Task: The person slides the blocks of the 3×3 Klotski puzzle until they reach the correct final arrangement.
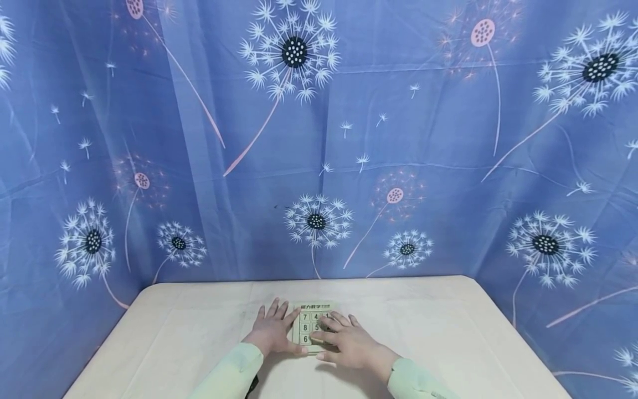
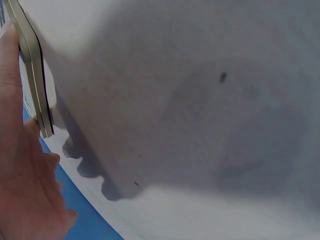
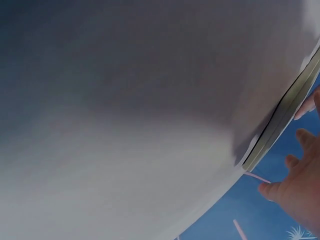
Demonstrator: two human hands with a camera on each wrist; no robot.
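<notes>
The number board (image 1: 310, 323) seems to lie face up on the desk (image 1: 433, 316), close in front of the person, perhaps because in this place the digits are easy to read and both sides are easy to reach. The left grip (image 1: 272, 332) is not clenched: its fingers are spread, the index finger is at the board's left side and the thumb is at the near left corner. I judge that this frames the board so that it does not slide, and leaves the left digits uncovered. How strongly it presses, I cannot tell.

The right grip (image 1: 351, 342) is also loose and encloses nothing visible. Its fingers extend over the right part of the board, which probably lets them work on the number tiles (image 1: 305, 327); whether every fingertip touches a tile is not clear. The thumb is low, near the board's near edge.

So the board is between the two grips: just beside the left one, and partly under the fingers of the right one, which hide several digits.
</notes>
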